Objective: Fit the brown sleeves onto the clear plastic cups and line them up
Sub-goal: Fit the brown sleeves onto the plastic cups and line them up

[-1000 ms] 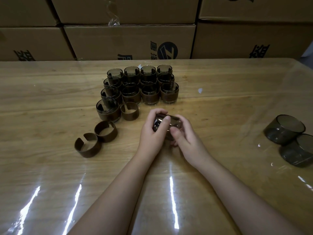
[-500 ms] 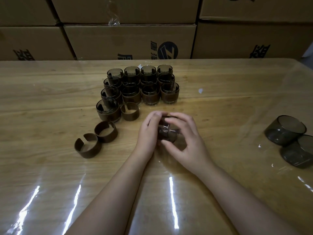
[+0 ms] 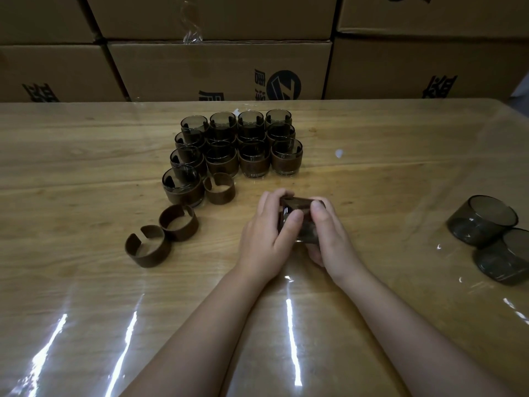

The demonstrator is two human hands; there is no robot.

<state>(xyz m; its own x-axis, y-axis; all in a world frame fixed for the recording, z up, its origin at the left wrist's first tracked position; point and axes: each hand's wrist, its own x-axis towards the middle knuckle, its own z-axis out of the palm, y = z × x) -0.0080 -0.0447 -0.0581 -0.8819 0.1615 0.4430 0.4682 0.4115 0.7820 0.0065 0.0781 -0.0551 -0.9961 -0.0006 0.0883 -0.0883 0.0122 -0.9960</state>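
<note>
Two bare forearms come in from the near edge of the bench (image 3: pixel 86 156) and meet at the middle. The left hand (image 3: pixel 264 242) and the right hand (image 3: pixel 333 239) both grip one cup (image 3: pixel 300 222) between them, just above the bench surface. The fingers of both hands are curled around it, and the two thumbs press on its near side. A brown sleeve (image 3: pixel 296 202) is around the cup at its far, upper part. The cup is tilted, and its axis seems to lean away from the person, but the fingers hide much of it, so I cannot tell which end is the mouth.

To the left of the hands, three loose sleeves (image 3: pixel 179 222) stand on the bench on their edges, axis vertical. Each is an open ring with a gap in the wall. Two of them touch each other; the third is a little farther and stands just beside the group of finished cups.

To the right of the hands, well apart, two bare cups (image 3: pixel 483 222) lie on their sides, touching, with the mouths turned up and to the right.

Beyond the hands, to the left, the finished cups (image 3: pixel 229 144) stand upright, mouths up, packed in close rows of four. One more cup begins a nearer row at the left end.

Behind the bench, cardboard boxes (image 3: pixel 217 67) are stacked.
</note>
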